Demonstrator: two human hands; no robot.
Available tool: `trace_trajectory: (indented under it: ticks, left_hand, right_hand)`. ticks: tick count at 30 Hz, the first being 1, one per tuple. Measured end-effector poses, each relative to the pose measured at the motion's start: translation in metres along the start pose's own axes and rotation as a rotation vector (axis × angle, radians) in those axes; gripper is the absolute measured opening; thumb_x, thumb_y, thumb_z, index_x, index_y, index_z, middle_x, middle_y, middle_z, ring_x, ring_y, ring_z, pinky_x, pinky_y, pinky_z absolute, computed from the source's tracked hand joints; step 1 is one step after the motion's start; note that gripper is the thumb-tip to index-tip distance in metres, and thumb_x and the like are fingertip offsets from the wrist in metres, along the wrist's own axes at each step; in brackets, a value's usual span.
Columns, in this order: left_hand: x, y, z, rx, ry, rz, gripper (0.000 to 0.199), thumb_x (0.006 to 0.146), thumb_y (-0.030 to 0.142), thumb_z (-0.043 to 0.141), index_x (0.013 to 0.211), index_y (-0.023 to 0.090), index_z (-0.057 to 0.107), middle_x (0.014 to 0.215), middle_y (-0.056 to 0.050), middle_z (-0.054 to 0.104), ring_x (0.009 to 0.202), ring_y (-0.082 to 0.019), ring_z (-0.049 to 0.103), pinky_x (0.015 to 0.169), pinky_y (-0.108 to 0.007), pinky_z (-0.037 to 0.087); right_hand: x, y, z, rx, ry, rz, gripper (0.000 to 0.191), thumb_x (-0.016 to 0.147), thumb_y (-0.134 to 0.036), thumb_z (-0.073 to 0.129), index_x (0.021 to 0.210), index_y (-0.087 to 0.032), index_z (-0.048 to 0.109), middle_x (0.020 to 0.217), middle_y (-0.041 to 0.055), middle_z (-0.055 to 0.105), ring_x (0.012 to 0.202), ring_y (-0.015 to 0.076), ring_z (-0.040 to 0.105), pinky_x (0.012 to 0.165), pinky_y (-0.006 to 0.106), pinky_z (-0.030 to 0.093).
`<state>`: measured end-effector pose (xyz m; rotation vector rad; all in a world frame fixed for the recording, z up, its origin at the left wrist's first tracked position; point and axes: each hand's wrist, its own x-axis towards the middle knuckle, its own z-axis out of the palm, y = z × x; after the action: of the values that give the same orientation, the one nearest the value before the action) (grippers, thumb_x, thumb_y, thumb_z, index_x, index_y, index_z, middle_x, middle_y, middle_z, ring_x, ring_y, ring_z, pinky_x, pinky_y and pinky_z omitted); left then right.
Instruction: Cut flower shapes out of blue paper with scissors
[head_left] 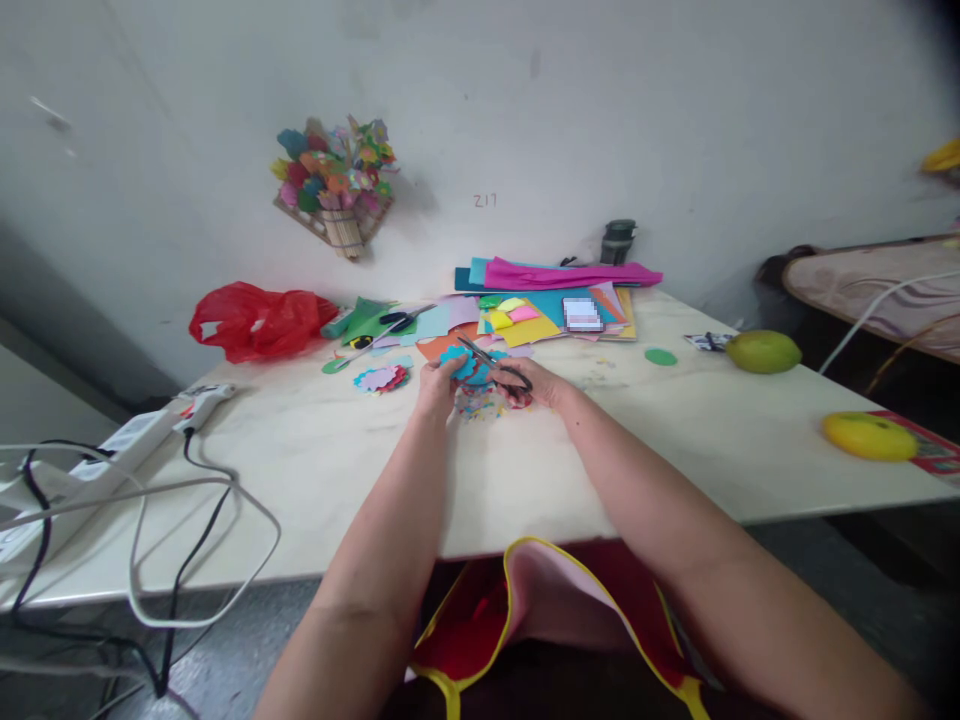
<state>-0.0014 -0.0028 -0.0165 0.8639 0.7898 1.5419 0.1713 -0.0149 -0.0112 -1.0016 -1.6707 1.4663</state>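
While my left hand point(441, 382) pinches scalloped sky-blue paper point(472, 372) and my right hand point(541, 382) grips black-handled metal scissors point(480, 352), I should steer by rotating the paper.

The single head view looks forward and down from behind the worktop point(337, 470), close to its near edge, towards the wall point(540, 120) beyond it.
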Motion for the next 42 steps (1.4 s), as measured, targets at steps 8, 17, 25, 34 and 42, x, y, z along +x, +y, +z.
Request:
trace_trajectory:
  ticks: [8, 17, 25, 34, 42]
  left_hand:
    - [0.0025, -0.0024, -0.0036, 0.049, -0.062, -0.008, 0.026, 0.046, 0.021, 0.082, 0.065, 0.014, 0.065, 0.066, -0.004, 0.068, 0.057, -0.015, 0.063, 0.061, -0.028, 0.053]
    - [0.0037, -0.0017, -0.0055, 0.054, -0.09, -0.023, 0.025, 0.048, 0.018, 0.081, 0.066, 0.014, 0.065, 0.066, -0.003, 0.068, 0.056, -0.014, 0.062, 0.06, -0.027, 0.052]
    - [0.0049, -0.002, -0.0079, 0.075, -0.108, -0.022, 0.022, 0.048, 0.019, 0.081, 0.064, 0.014, 0.065, 0.065, -0.003, 0.068, 0.055, -0.013, 0.061, 0.058, -0.026, 0.05]
    - [0.0063, -0.0031, -0.009, 0.067, -0.098, -0.023, 0.024, 0.048, 0.019, 0.081, 0.065, 0.014, 0.065, 0.065, -0.002, 0.068, 0.055, -0.014, 0.061, 0.06, -0.028, 0.051]
    - [0.0066, -0.0032, -0.0095, 0.082, -0.099, -0.013, 0.02, 0.05, 0.02, 0.08, 0.064, 0.015, 0.066, 0.066, -0.003, 0.068, 0.057, -0.015, 0.062, 0.06, -0.029, 0.052]
  right_hand:
    - [0.0028, 0.0033, -0.0039, -0.03, -0.02, -0.016, 0.031, 0.083, -0.042, 0.067, 0.073, -0.016, 0.051, 0.05, -0.0039, 0.056, 0.033, 0.006, 0.046, 0.029, 0.017, 0.029]
    - [0.0019, 0.0014, -0.0049, -0.052, -0.04, -0.004, 0.032, 0.082, -0.042, 0.068, 0.071, -0.016, 0.051, 0.05, -0.0038, 0.056, 0.033, 0.0054, 0.046, 0.028, 0.016, 0.026]
    - [0.0033, 0.0037, -0.0061, -0.038, -0.062, -0.019, 0.033, 0.081, -0.043, 0.069, 0.072, -0.017, 0.05, 0.051, -0.0044, 0.055, 0.034, 0.0052, 0.045, 0.029, 0.016, 0.026]
    - [0.0048, 0.0058, -0.0062, -0.021, -0.077, -0.025, 0.033, 0.079, -0.042, 0.07, 0.072, -0.017, 0.05, 0.049, -0.0055, 0.053, 0.033, 0.0048, 0.044, 0.029, 0.015, 0.028]
    - [0.005, 0.0053, -0.005, -0.022, -0.058, -0.003, 0.03, 0.08, -0.039, 0.069, 0.074, -0.017, 0.051, 0.05, -0.0056, 0.053, 0.032, 0.0044, 0.043, 0.028, 0.015, 0.026]
